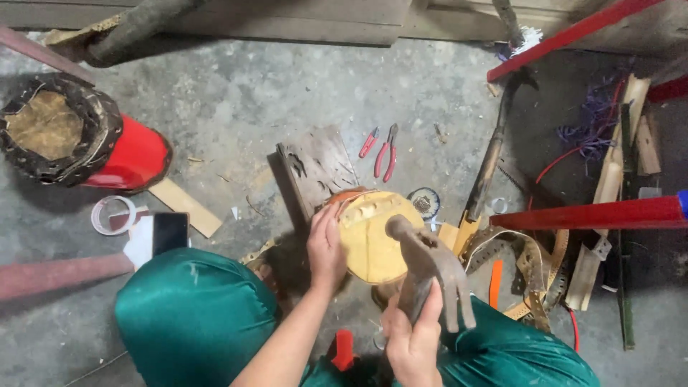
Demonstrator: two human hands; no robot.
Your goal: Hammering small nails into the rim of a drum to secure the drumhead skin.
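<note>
Two hands: left hand (326, 247) spread on one small drum (376, 240), right hand (414, 340) gripping one hammer (430, 265).

Person wears shiny emerald-green satin-like trousers w/ soft folds over both knees, the left hand (326, 247) and right hand (414, 342) are bare, no gloves, no rings or watch visible, forearms uncovered, i.e. no sleeves reach into view.

Bare floor (236, 93) is open at the top. Red pliers (385, 152), a dark board (315, 168) and a long hammer (487, 165) crowd the round drum (373, 244).
</note>
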